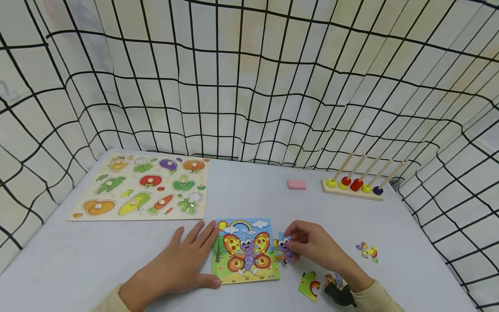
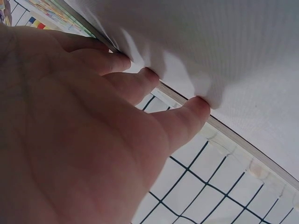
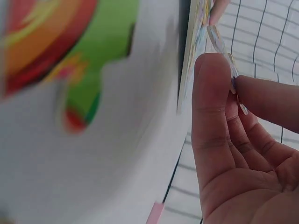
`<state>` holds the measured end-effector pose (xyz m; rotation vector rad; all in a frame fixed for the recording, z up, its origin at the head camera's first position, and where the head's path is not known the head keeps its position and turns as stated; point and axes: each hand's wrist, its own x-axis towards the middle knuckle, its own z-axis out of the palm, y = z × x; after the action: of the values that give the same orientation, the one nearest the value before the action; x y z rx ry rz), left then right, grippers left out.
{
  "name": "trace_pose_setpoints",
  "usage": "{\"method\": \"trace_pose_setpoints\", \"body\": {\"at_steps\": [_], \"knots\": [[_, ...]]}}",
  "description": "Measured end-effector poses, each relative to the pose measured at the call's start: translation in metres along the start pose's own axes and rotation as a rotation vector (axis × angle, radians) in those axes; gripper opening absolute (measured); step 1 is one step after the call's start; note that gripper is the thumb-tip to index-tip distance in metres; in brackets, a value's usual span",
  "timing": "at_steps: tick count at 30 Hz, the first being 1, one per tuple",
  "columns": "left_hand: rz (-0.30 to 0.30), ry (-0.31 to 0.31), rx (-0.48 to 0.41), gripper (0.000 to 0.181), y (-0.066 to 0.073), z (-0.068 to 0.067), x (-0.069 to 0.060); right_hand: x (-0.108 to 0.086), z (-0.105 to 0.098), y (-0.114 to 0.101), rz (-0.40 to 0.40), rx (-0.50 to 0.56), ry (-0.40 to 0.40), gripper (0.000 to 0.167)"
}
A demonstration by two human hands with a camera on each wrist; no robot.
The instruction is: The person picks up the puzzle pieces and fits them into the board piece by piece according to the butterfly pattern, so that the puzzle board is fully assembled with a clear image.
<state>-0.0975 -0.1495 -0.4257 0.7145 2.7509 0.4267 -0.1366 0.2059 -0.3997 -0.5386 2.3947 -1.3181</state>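
A square butterfly picture board (image 1: 246,251) lies in front of the person. The left hand (image 1: 183,258) rests with spread, straight fingers on the tablecloth at the board's left edge, fingertips and thumb touching or close to it. Just off the board's right edge, the right hand (image 1: 312,242) pinches a puzzle piece (image 1: 283,248) with a purple butterfly face between thumb and fingers. In the right wrist view that puzzle piece (image 3: 224,51) stands on edge between the fingertips. A green puzzle piece (image 1: 309,286) lies below the right hand, and a yellow one (image 1: 367,251) to its right.
Partly hidden by the right wrist, another puzzle piece (image 1: 338,281) lies near the dark wrist camera (image 1: 340,294). A vegetable peg board (image 1: 144,186) lies at the back left. A pink block (image 1: 296,185) and a bead-and-peg counter (image 1: 352,188) stand farther back. Black netting (image 1: 249,86) surrounds the table.
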Motion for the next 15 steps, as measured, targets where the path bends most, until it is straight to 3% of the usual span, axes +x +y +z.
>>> {"method": "trace_pose_setpoints", "body": {"at_steps": [11, 15], "knots": [[-0.009, -0.005, -0.002, 0.123, 0.000, -0.002, 0.001, 0.019, 0.024, -0.014, -0.029, 0.011, -0.073, 0.007], [-0.005, -0.004, 0.005, 0.123, 0.001, -0.002, 0.001, 0.024, 0.030, -0.017, -0.055, -0.037, -0.079, 0.006]]}}
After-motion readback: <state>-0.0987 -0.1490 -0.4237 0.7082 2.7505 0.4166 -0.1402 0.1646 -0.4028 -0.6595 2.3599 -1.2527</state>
